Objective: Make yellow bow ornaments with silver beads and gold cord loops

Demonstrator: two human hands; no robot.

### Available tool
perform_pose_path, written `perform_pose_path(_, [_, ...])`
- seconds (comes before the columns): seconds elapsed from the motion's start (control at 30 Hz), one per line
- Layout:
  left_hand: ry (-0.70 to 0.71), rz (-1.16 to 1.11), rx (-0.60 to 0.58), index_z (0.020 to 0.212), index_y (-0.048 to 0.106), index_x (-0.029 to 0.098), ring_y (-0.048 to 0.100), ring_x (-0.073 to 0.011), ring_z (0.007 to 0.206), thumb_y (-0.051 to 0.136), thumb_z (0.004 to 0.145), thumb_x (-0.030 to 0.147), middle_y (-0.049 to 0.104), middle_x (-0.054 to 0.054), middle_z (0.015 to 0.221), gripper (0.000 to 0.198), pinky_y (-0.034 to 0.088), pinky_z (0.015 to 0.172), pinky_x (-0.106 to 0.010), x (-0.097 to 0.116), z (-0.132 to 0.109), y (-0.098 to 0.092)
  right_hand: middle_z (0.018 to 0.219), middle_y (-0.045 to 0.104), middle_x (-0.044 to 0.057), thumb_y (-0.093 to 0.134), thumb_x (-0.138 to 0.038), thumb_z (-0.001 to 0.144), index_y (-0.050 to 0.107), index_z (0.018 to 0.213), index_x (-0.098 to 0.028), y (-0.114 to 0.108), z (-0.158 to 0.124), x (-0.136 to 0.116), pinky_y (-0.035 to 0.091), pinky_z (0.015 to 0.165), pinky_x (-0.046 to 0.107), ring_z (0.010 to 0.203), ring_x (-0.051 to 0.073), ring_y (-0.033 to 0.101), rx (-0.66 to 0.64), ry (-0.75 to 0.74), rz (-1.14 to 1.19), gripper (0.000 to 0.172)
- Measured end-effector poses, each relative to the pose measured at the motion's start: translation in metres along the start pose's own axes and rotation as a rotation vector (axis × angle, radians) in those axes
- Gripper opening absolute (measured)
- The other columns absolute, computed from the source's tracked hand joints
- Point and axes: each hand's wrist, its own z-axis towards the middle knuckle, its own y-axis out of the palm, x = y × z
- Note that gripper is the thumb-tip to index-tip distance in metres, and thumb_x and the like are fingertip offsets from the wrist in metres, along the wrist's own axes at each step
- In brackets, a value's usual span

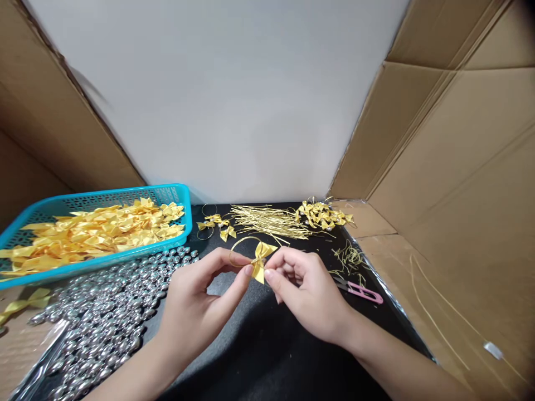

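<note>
A yellow ribbon bow [259,257] with a loop of gold cord [242,240] is held up over the middle of the black work surface. My left hand [204,289] pinches the bow between thumb and forefinger from the left. From the right, my right hand [307,289] has its thumb and forefinger pressed together at the bow's edge; what exactly lies between those fingertips is too small to make out. Behind the hands lies a bundle of cut gold cords [271,220]. A few bows with cord loops [217,223] rest to its left.
A blue basket [188,209] of yellow bows stands at left, with many silver beads [112,312] spread before it. Finished-looking bows [320,214] are piled at back right. Pink-handled snips [368,293] and cord scraps [350,257] lie at right. Cardboard walls [460,139] flank the surface.
</note>
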Motion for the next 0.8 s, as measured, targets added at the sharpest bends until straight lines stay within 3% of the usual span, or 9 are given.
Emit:
perform_pose_path(0.27, [0.135, 0.122, 0.031, 0.086, 0.062, 0.022, 0.065, -0.0073, 0.061, 0.064, 0.081, 0.014, 0.07, 0.006, 0.075, 0.009, 0.051, 0.06, -0.015, -0.0013, 0.0014, -0.0021, 0.055, 0.048, -0.006, 0.054, -0.02, 0.084, 0.056, 0.076, -0.017, 0.0019, -0.001, 0.0016, 0.034, 0.05, 0.022, 0.05, 0.008, 0.043, -0.013, 0.015, 0.058, 0.009])
perform_pose_path(0.8, [0.358, 0.259, 0.04, 0.085, 0.056, 0.022, 0.063, -0.0113, 0.058, 0.059, 0.083, 0.009, 0.066, 0.003, 0.069, 0.013, 0.051, 0.06, -0.022, -0.0025, 0.0025, -0.0028, 0.052, 0.05, -0.007, 0.058, -0.02, 0.082, 0.052, 0.075, -0.017, 0.0062, 0.0014, 0.003, 0.04, 0.051, 0.02, 0.047, 0.006, 0.045, -0.062, 0.107, 0.307, 0.01])
